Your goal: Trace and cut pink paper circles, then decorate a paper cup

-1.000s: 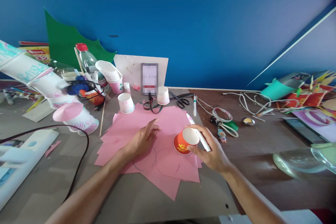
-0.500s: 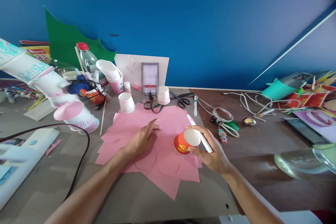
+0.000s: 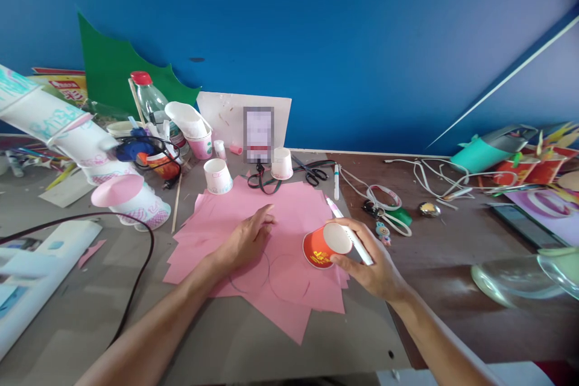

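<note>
Right hand (image 3: 382,271) has a red paper cup (image 3: 319,248) pinched by its side, thumb near the rim and fingers round the far side, with a white marker (image 3: 362,249) tucked in the same grip, pink tip pointing away. What's new since a moment ago: that whole bundle — hand, cup, marker — has slid a touch to the right. Not a big move, but the cup is now a little farther from the curved pencil-looking lines (image 3: 270,277) on the pink paper (image 3: 289,208), so more of the sheet beside them shows. Cup is tilted, open mouth up and toward the hand, base over the right part of the paper. Can't tell if the base edge actually touches the sheet.

Left hand (image 3: 248,240) hasn't budged. It's lying on the paper with loose, slightly curled fingers, nothing seen in it, so I'd guess it's steadying the sheets.

Farther out, one white cup (image 3: 218,178) stands by the paper's far left edge and another (image 3: 281,164) near the far edge, with black-handled scissors (image 3: 315,176) and a second marker (image 3: 336,182) to its right — all lying on the surface (image 3: 253,338).
</note>
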A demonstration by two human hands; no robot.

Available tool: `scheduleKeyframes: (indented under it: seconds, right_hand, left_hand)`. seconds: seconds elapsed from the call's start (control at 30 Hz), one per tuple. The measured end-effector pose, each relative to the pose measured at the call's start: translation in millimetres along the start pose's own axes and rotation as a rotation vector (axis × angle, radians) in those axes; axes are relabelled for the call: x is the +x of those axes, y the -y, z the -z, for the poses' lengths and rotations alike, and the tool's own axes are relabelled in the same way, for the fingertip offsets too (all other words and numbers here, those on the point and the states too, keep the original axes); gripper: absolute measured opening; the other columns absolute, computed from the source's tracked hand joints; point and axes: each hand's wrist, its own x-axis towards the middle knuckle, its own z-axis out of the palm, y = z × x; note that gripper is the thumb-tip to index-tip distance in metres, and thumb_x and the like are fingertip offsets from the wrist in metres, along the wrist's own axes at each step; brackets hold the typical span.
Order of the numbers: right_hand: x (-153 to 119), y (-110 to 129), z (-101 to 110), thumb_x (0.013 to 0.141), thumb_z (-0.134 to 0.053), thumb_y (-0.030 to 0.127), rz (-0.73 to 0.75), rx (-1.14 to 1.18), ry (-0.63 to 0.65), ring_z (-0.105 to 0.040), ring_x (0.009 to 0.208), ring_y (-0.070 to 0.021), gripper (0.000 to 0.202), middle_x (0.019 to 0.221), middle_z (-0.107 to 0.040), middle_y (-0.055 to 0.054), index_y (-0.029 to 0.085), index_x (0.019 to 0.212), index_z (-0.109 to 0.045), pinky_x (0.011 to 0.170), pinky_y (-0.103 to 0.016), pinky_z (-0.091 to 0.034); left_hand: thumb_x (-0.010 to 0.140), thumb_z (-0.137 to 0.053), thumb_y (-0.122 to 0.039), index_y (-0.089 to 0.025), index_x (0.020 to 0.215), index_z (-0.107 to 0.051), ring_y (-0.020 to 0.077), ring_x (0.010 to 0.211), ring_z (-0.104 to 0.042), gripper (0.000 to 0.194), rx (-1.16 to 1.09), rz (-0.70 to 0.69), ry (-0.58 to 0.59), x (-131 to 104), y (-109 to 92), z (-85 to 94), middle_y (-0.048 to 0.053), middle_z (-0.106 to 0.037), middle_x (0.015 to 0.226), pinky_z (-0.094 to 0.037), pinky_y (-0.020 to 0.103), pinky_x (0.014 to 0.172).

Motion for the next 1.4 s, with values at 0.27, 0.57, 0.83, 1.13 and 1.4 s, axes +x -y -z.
scheduleKeyframes:
  seconds: [0.27, 0.57, 0.83, 1.13, 1.4]
  right_hand:
    - [0.9, 1.1, -3.8, 0.084, -0.070, 0.043, 0.024, 0.031, -0.046, -0.063, 0.112, -0.0271, 0.049, 0.122, -0.066, -0.009, 0.026, 0.126, -0.053, 0.091, -0.035, -0.052]
    - [-0.8, -9.0, -3.8, 0.083, -0.072, 0.042, 0.046, 0.010, -0.048, -0.062, 0.113, -0.0285, 0.051, 0.121, -0.064, -0.010, 0.027, 0.127, -0.052, 0.093, -0.039, -0.051]
    - [-0.3, -13.9, -9.6, 0.081, -0.072, 0.049, 0.018, 0.058, -0.066, -0.060, 0.110, -0.0286, 0.055, 0.118, -0.060, -0.010, 0.025, 0.125, -0.050, 0.093, -0.041, -0.049]
    - [2.2, -17.7, -14.5, 0.080, -0.073, 0.049, 0.063, 0.099, -0.083, -0.060, 0.109, -0.0283, 0.058, 0.117, -0.061, -0.010, 0.024, 0.126, -0.049, 0.097, -0.042, -0.048]
    - [5.6, -10.4, -12.9, 0.074, -0.079, 0.042, 0.002, 0.167, -0.076, -0.059, 0.115, -0.0297, 0.058, 0.121, -0.062, -0.011, 0.024, 0.122, -0.052, 0.099, -0.043, -0.047]
  left_hand:
    - [0.091, -0.039, -0.017, -0.020, 0.141, -0.038, 0.0209, 0.104, -0.067, 0.050, 0.009, 0.006, -0.005, -0.4, -1.1, 0.7, 0.012, -0.071, 0.113, -0.053, 0.037, 0.090]
    - [0.090, -0.040, -0.018, -0.018, 0.139, -0.039, 0.0210, 0.103, -0.068, 0.049, -0.002, 0.021, -0.002, 0.3, -1.4, 0.3, 0.012, -0.072, 0.112, -0.053, 0.037, 0.090]
    - [0.091, -0.042, -0.023, -0.017, 0.138, -0.040, 0.0214, 0.107, -0.067, 0.047, -0.050, 0.086, 0.047, 1.8, -3.2, 5.3, 0.013, -0.071, 0.116, -0.053, 0.037, 0.092]
    - [0.092, -0.049, -0.039, -0.016, 0.123, -0.056, 0.0249, 0.112, -0.066, 0.039, -0.114, 0.092, 0.038, 7.1, -13.8, 16.6, 0.016, -0.069, 0.120, -0.055, 0.041, 0.094]
    - [0.093, -0.050, -0.036, -0.021, 0.119, -0.062, 0.0258, 0.117, -0.063, 0.033, -0.044, -0.030, 0.127, 19.4, -63.9, 36.2, 0.011, -0.068, 0.123, -0.056, 0.041, 0.095]
